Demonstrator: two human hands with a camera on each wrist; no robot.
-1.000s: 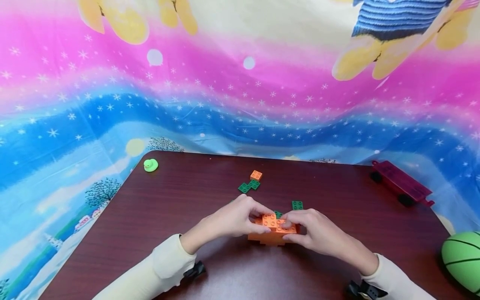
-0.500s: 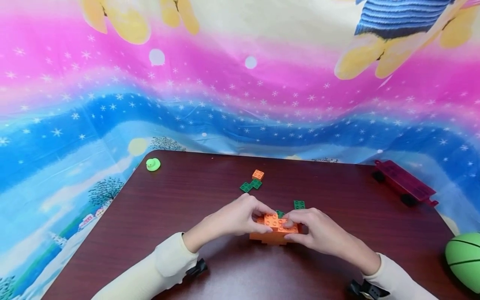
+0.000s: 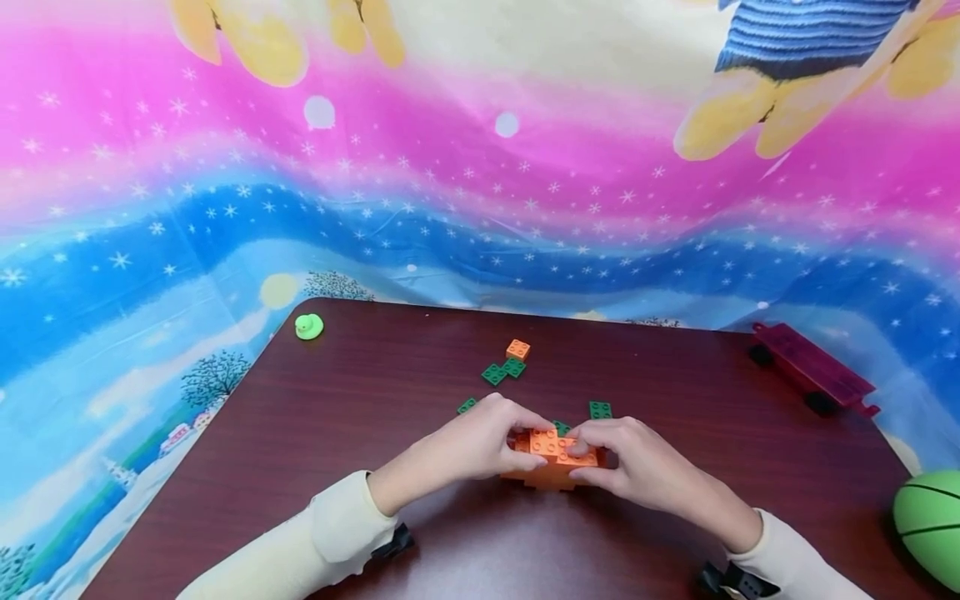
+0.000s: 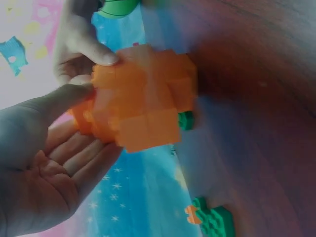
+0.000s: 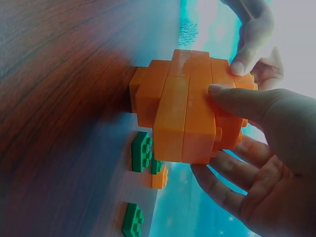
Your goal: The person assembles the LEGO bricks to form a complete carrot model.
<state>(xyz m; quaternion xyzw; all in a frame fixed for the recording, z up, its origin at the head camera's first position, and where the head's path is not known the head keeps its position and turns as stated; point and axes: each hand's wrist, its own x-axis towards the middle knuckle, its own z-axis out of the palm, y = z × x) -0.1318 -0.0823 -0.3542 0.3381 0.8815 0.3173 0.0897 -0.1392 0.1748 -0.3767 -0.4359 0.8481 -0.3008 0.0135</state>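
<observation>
A rounded stack of orange building bricks (image 3: pixel 552 475) stands on the table in front of me, stepped inward toward its base. My left hand (image 3: pixel 480 437) pinches its upper left part between thumb and fingers, around a raised studded brick (image 3: pixel 543 441). On the other side, my right hand (image 3: pixel 637 454) grips the upper right, thumb along the front and index finger over the studs. In the right wrist view the stack (image 5: pixel 182 108) shows several layers, with the right thumb (image 5: pixel 232 98) pressed to its side. The left wrist view has the left fingers (image 4: pixel 91 158) behind the stack (image 4: pixel 143 98).
Loose green bricks lie behind the stack, one (image 3: pixel 600 410) at right and another (image 3: pixel 467 406) beyond my left hand. Farther back are two green bricks (image 3: pixel 493 374) and an orange brick (image 3: pixel 517 349). A green duck (image 3: pixel 308 327), red cart (image 3: pixel 813 367) and green ball (image 3: pixel 930 529) sit around the edges.
Both hands keep their hold on the orange brick stack with hardly any movement. The head view has drifted slightly, and a green brick beyond the left hand shows more clearly.
</observation>
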